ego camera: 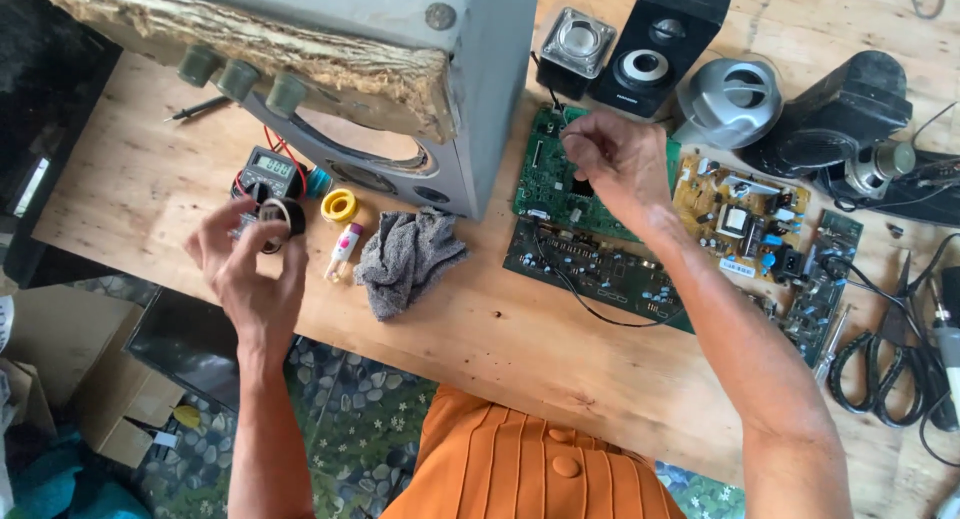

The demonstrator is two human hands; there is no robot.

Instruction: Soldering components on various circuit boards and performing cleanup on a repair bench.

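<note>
My left hand (247, 269) is raised above the table's left side and grips a small round black-and-white roll (281, 217), like tape, between thumb and fingers. Just behind it lies a dark multimeter (268, 171) with red and black leads. My right hand (615, 159) hovers over a green circuit board (560, 179), fingers curled and pinched; whether it holds something small I cannot tell. A second dark green board (590, 264) lies just in front, with a black wire across it.
A large grey speaker cabinet (400, 69) lies tipped at the back. A yellow roll (339, 205), a small white tube (343, 251) and a grey rag (408, 259) lie before it. Small speakers (650, 49), a yellow-brown board (740, 219), scissors (885, 369) and cables crowd the wooden table's (480, 339) right side.
</note>
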